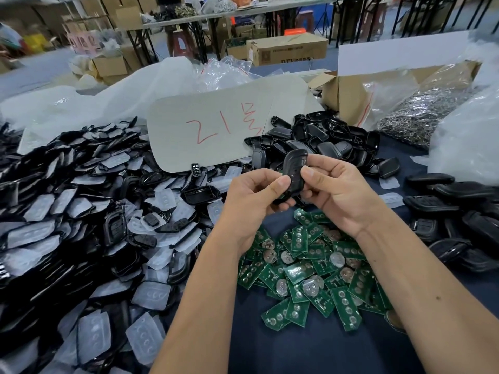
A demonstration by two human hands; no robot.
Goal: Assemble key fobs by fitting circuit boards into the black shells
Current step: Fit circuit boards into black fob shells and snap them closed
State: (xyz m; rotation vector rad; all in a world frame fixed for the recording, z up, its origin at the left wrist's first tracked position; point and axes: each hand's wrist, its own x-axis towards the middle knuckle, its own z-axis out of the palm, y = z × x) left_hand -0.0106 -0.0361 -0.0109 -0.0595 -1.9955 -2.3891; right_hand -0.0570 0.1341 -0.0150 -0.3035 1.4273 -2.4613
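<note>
Black shell (294, 168), gripped by left hand (253, 195), right hand (337, 190), above circuit boards (310, 271)

Even, bright, diffuse light from overhead; shadows under the fingers (280, 183) are faint. Detail near them is sharp. Far beyond them the room is soft and smeared. Glare glints on plastic bags (224, 72) beyond. Wide-angle bending curves the frame edges.
</note>
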